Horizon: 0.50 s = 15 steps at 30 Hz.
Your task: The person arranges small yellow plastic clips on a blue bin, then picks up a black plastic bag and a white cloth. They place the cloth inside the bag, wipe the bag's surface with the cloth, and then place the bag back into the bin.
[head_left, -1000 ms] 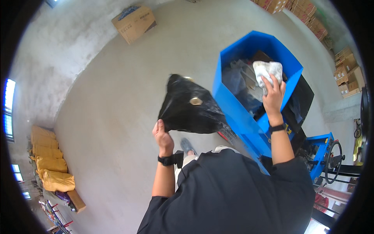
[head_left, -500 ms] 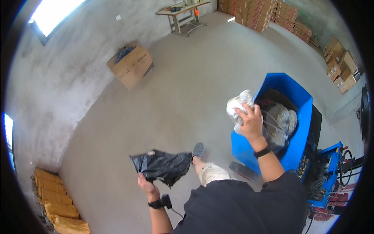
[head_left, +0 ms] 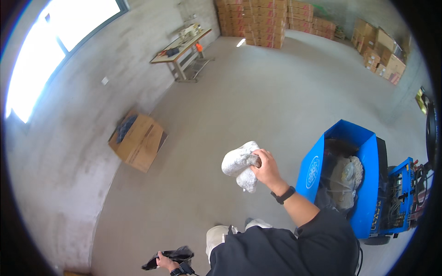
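My right hand (head_left: 266, 171) grips a bundle of white fuzzy cloth (head_left: 239, 162) out over the bare concrete, left of the blue bin. My left hand (head_left: 164, 260), low near the bottom edge, is closed on a crumpled black plastic bag (head_left: 181, 255). The blue open-topped bin (head_left: 310, 163) stands at right with clear plastic and pale lumpy items (head_left: 346, 183) inside. Beside it is a blue wheeled machine frame (head_left: 399, 220) with fittings and hoses.
A cardboard box (head_left: 140, 146) lies by the left wall under a bright window. A work table (head_left: 181, 48) stands along that wall, with stacked cartons (head_left: 263, 28) at the back and more boxes (head_left: 383, 51) at the upper right. The concrete floor (head_left: 216, 106) stretches between them.
The view has swung up and toward the far wall. My right hand has drawn the white cloth out of the bin leftward; my left hand and the black bag have moved lower in view.
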Motion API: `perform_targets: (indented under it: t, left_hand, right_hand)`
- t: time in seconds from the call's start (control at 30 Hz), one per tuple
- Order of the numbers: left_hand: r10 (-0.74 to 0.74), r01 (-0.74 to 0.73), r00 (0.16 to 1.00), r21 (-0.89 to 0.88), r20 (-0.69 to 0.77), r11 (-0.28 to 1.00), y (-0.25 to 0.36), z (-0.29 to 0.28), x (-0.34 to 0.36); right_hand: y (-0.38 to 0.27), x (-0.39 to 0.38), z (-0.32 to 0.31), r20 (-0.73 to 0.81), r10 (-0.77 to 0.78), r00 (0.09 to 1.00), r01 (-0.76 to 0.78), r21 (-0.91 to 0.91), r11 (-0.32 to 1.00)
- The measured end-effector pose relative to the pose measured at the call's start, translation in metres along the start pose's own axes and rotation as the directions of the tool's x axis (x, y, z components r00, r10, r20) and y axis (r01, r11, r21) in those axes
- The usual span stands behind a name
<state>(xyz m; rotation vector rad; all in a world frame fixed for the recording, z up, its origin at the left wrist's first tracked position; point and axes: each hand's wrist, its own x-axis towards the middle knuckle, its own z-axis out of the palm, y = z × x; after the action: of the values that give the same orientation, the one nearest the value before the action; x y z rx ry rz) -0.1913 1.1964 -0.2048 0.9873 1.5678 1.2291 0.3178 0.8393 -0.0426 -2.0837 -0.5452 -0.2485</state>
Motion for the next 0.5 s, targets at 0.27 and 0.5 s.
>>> perform_targets:
  t: [0.27, 0.5]
  left_hand:
    - [0.474, -0.743, 0.669, 0.527, 0.572, 0.413, 0.011, 0.309, 0.074]
    - [0.374, -0.98, 0.003, -0.071, 0.928, 0.183, 0.091, 0.646, -0.035]
  right_hand:
    - [0.114, 0.071, 0.015, -0.159, 0.469, 0.868, -0.45, 0.143, 0.881]
    - [0.11, 0.104, -0.031, -0.591, 0.496, 0.636, -0.621, -0.01, 0.784]
